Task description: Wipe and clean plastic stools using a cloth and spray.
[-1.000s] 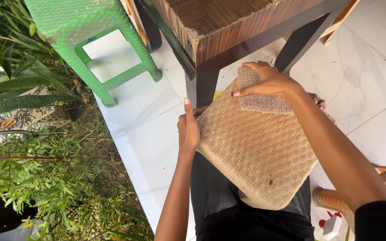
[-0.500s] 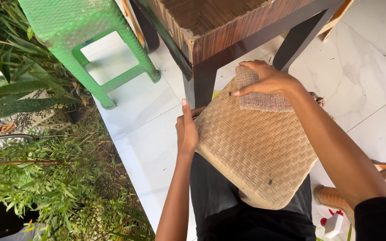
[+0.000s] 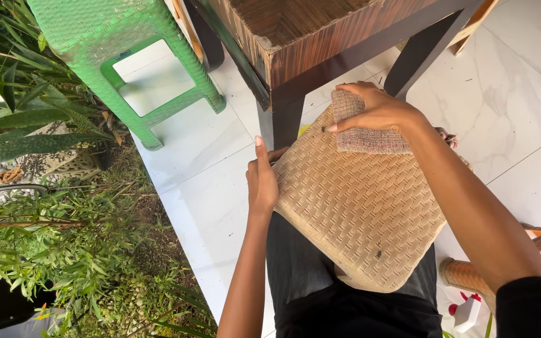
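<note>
Woven tan seat pad (image 3: 364, 219), knit cloth (image 3: 361, 134)

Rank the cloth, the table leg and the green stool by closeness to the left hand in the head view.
1. Table leg, just above the left hand.
2. Cloth, to the right, under the right hand.
3. Green stool, upper left.

Bright daylight out here, pretty sharp all over. Bit of glare off the white floor tiles (image 3: 521, 94), soft shadow under my table (image 3: 320, 37), edges bend slightly.
</note>
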